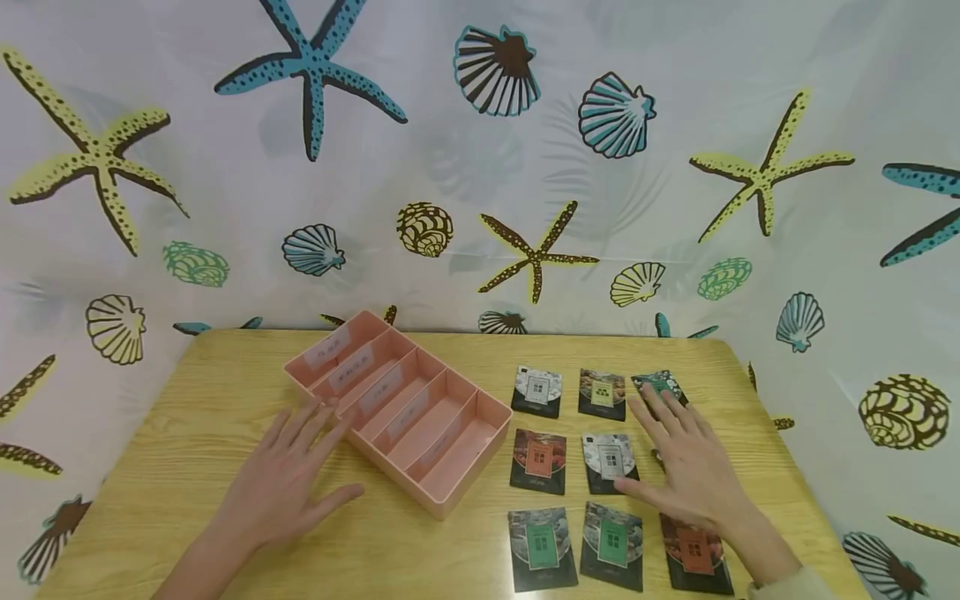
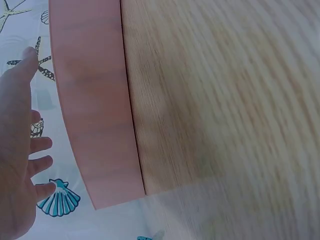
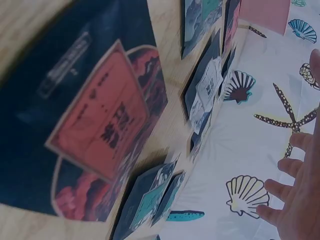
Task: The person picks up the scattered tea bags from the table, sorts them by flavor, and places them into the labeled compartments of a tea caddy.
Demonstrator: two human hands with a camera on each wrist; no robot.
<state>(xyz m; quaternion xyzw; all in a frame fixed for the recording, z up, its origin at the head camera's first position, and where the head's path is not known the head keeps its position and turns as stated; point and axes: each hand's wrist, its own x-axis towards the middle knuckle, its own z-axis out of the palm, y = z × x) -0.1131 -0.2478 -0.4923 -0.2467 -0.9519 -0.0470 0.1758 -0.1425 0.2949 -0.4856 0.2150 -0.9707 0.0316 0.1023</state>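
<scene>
My left hand [image 1: 281, 475] is spread with straight fingers over the table, its fingertips near the long side of a pink divided box [image 1: 442, 500]. The box sits at an angle and has several slots with white paper labels. My right hand [image 1: 690, 458] hovers, fingers extended, over the right column of flat printed packets, partly hiding them. Around it lie a white-and-black packet [image 1: 609, 463], a green-labelled packet [image 1: 613, 546] and a red-labelled packet [image 1: 697, 554]. In the right wrist view that red-labelled packet [image 3: 105, 115] shows large. Both hands hold nothing.
More packets lie in rows: a white one [image 1: 537, 392], a yellow-labelled one [image 1: 602, 394], a red one [image 1: 538, 462] and a green one [image 1: 542, 548]. Behind the wooden table [image 1: 450, 558] hangs a white curtain [image 1: 420, 167] printed with starfish and shells.
</scene>
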